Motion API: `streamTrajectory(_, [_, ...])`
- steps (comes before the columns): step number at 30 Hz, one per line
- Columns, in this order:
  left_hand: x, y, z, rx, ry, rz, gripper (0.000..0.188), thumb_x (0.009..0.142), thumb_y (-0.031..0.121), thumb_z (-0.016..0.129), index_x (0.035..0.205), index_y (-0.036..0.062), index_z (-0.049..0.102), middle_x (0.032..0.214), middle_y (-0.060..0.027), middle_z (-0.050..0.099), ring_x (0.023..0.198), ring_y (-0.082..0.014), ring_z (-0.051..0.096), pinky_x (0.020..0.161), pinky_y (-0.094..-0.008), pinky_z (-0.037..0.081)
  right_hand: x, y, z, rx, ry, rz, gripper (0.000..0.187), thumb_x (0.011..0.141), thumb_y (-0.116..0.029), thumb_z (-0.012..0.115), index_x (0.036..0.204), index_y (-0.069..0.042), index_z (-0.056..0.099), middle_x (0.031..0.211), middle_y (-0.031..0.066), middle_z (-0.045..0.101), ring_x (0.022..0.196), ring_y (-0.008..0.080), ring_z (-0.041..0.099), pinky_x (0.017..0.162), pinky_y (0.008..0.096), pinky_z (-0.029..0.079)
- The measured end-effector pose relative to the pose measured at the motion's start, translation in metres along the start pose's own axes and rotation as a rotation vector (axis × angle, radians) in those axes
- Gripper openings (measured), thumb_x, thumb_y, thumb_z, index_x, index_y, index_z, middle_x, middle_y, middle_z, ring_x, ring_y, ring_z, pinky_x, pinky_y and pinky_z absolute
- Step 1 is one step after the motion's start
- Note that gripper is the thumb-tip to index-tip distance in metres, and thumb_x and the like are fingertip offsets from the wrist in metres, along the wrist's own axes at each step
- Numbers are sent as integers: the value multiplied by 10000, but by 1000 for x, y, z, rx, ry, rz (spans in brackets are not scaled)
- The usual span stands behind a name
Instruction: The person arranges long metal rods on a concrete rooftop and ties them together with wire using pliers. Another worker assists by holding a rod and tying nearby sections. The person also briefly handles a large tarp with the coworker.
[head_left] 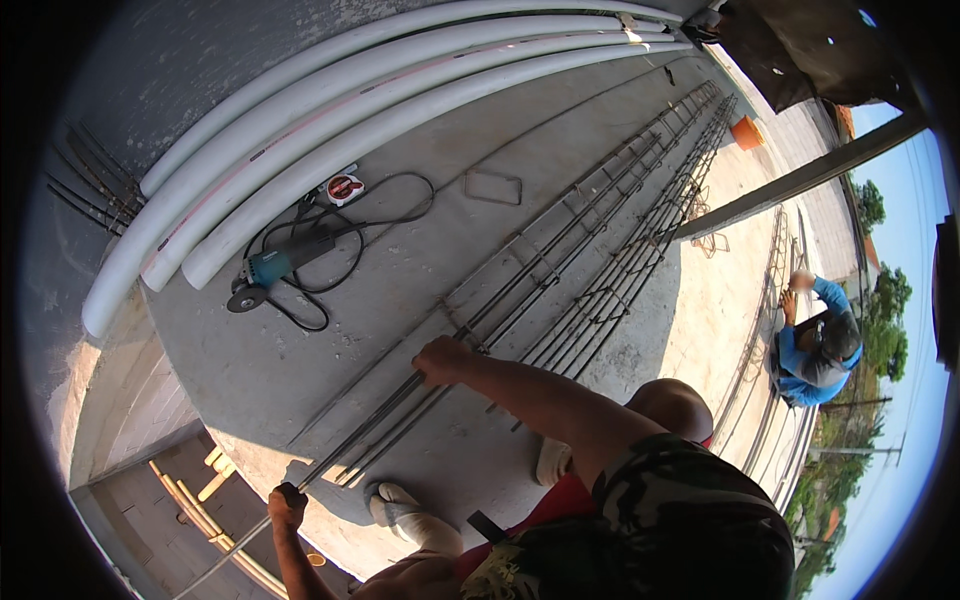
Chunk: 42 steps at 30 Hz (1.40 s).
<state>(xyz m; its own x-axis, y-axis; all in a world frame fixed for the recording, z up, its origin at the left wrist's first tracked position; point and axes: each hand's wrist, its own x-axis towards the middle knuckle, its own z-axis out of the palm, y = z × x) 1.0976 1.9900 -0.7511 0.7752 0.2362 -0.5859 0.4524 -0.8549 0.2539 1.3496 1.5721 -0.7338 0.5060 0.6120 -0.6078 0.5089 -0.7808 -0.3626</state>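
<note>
- left hand (287,503) is closed around the near end of a long steel bar (350,440), past the slab edge.
- right hand (440,360) clamps the bar bundle (560,290) further up; best kept level and parallel.
- angle grinder (268,270) and white pipes (330,130) lie beyond.
</note>
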Motion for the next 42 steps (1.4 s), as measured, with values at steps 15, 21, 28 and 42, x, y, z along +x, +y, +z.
streamTrajectory(15, [-5,-61,-14,259,-125,-187,178,634,175,604,703,20,659,736,-212,644,758,-349,661,657,-416,523,-15,-35,14,77,49,-15,308,691,-290,680,913,-77,667,890,128,657,873,319,635,784,436,484])
streamTrajectory(21, [-5,-138,64,292,3,344,133,643,164,609,564,57,614,616,-133,615,608,-280,621,577,-392,503,-6,-21,-3,-8,-70,7,348,722,-318,680,977,-83,652,896,147,639,907,320,617,788,455,488])
streamTrajectory(28, [-7,-62,34,34,-66,240,156,619,154,613,555,18,573,595,-154,584,591,-305,603,558,-402,484,-12,20,12,-24,-16,66,297,719,-264,684,949,-76,664,884,149,634,904,329,615,790,467,484])
streamTrajectory(42, [15,-42,35,-245,4,291,173,613,115,639,564,7,512,559,-163,534,527,-346,550,484,-412,428,-12,33,-3,-124,-82,100,199,741,-185,648,889,-52,661,888,158,642,852,344,631,755,475,515])
